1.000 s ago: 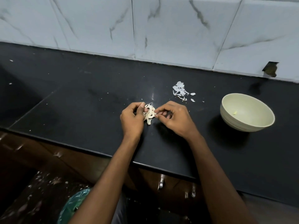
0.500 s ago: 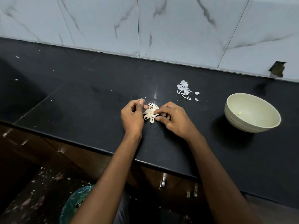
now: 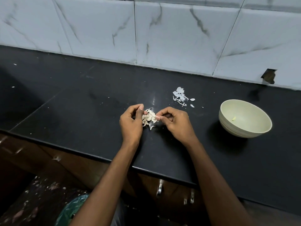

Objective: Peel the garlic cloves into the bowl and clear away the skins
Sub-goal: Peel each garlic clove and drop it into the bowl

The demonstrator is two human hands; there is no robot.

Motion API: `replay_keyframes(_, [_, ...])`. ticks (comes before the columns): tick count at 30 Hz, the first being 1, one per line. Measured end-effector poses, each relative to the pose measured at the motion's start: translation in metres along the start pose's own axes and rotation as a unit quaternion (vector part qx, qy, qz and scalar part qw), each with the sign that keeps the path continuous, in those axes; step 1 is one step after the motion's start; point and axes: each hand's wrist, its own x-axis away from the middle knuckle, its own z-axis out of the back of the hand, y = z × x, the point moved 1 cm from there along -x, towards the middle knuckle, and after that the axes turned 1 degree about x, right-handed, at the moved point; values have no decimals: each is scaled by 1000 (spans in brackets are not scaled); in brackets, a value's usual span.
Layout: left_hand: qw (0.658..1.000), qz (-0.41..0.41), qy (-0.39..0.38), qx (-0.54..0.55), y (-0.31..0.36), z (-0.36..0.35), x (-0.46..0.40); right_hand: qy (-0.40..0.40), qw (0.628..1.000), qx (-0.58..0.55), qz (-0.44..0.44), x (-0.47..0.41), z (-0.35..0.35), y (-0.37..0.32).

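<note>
A small cluster of pale garlic cloves (image 3: 149, 118) lies on the black counter between my two hands. My left hand (image 3: 131, 123) has its fingers curled, with the thumb against the cluster's left side. My right hand (image 3: 175, 122) pinches the cluster's right edge with thumb and forefinger. To the right stands a pale green bowl (image 3: 244, 128) with one small peeled piece (image 3: 233, 118) inside. A little heap of white garlic skins (image 3: 180, 94) sits behind my right hand, with a few flakes beside it.
The black counter (image 3: 81, 111) ends at a front edge just under my forearms and meets a marble-tiled wall at the back. A green-lined bin (image 3: 71, 211) shows below on the speckled floor. Cabinet handles (image 3: 160, 188) hang under the counter edge.
Both hands stay on the garlic cluster with only slight finger movement. The view has shifted a little, and the bowl and skins lie where they were.
</note>
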Motion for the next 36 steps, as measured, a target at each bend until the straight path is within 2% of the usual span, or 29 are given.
replay_keyframes(8, [999, -18, -23, 11, 3, -2, 2, 9, 996, -89, -29, -2, 2, 2])
replay_keyframes(17, [990, -14, -143, 4, 7, -3, 2, -5, 973, -218, -78, -3, 0, -3])
replay_keyframes(20, [992, -11, -124, 6, 4, -3, 1, -15, 965, -244, -91, -2, 0, -4])
replay_keyframes(26, [996, 29, -47, 77, 6, 2, 2, -18, 974, -209, -90, -1, -2, -6])
replay_keyframes(32, [994, 22, -56, 87, 8, 0, 4, 12, 975, -210, -76, 1, 7, -11])
replay_keyframes(36, [993, -9, -84, 82, 11, -7, 10, -9, 977, -204, -65, 5, 7, -15])
